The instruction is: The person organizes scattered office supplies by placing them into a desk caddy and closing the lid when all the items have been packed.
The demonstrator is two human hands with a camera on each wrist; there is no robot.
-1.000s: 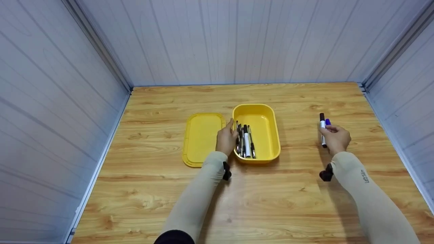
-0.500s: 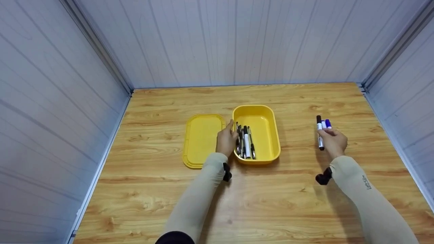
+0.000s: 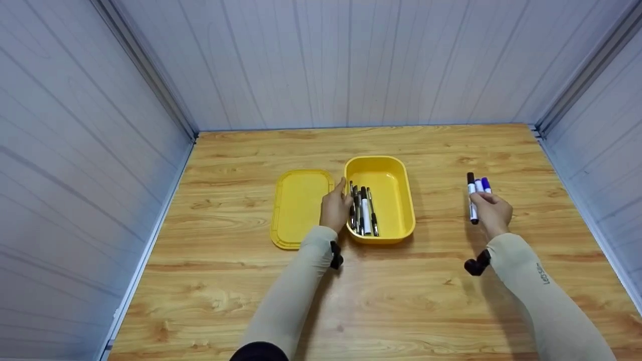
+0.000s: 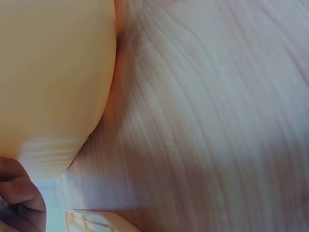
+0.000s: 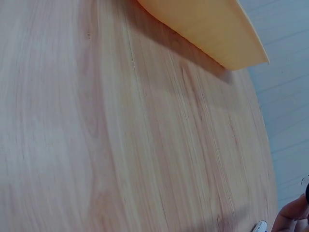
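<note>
My left hand (image 3: 335,206) holds the left wall of a yellow plastic box (image 3: 396,200), its index finger stretched forward along the rim. Several black pens (image 3: 372,213) and a white marker with a black cap (image 3: 365,213) lie along the box's left side. To the right, my right hand (image 3: 494,210) pinches a black-capped marker (image 3: 473,200) between thumb and fingers. Beside it, a blue-capped marker (image 3: 486,184) and another white marker (image 3: 479,185) stick out past the fingers, their lower parts hidden by the hand. In the right wrist view only some fingers (image 5: 289,215) show at the corner.
A yellow lid (image 3: 301,208) lies flat to the left of the box, partly behind the left wrist. The wooden table (image 3: 401,301) is enclosed by white panel walls (image 3: 321,60) at the back and both sides. A small black camera (image 3: 476,263) sits on the right wrist.
My right hand has shifted slightly left and toward me with the black-capped marker, and a third marker has come into sight between the two others. The left hand and box stay put.
</note>
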